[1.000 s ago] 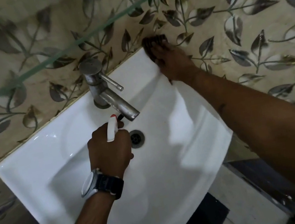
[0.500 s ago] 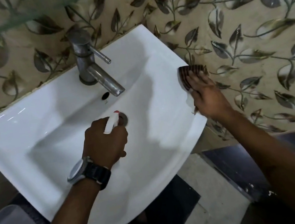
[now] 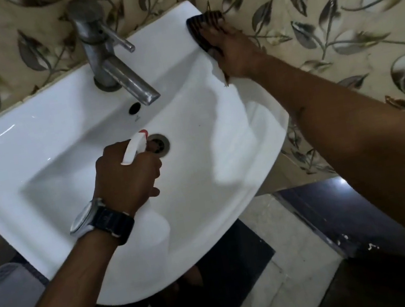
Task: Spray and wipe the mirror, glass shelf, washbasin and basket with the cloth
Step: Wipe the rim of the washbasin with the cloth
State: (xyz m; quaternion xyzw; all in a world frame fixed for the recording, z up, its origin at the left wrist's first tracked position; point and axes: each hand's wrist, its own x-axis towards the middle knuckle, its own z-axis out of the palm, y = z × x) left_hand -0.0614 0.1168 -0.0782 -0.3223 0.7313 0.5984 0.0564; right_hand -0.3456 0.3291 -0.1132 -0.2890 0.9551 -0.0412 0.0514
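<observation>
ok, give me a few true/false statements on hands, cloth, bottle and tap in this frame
1. The right hand presses the dark cloth on the washbasin rim's far right corner. True.
2. The left hand is empty. False: it grips a white spray bottle.
3. The bottle's nozzle is above the drain. True.
4. Water runs from the tap. False: no stream visible.
5. The watch is on the right wrist. False: left wrist.
</observation>
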